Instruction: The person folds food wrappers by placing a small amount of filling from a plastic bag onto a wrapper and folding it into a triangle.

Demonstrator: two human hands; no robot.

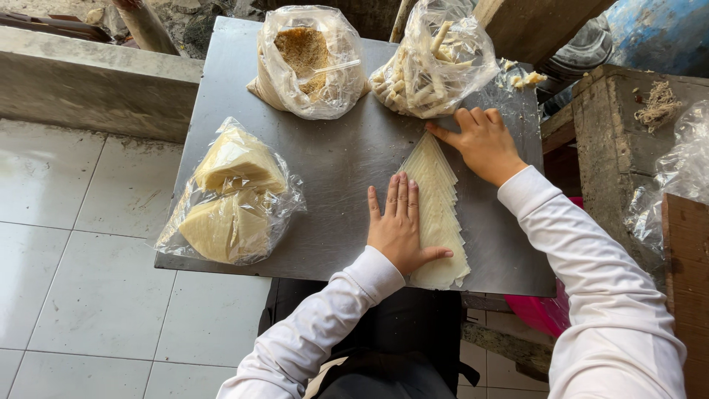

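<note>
Head view: fanned stack of thin pale triangular pastry sheets point(437, 214) lying on grey metal tabletop point(332, 162), pinned flat under left hand point(399, 225) with fingers spread, grasping nothing; right hand point(484, 142) likewise open, fingertips steadying the stack's upper tip

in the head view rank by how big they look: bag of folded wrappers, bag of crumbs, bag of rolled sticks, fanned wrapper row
1. bag of folded wrappers
2. fanned wrapper row, partly hidden by the left hand
3. and 4. bag of rolled sticks and bag of crumbs look alike; both lie farther away.
</note>
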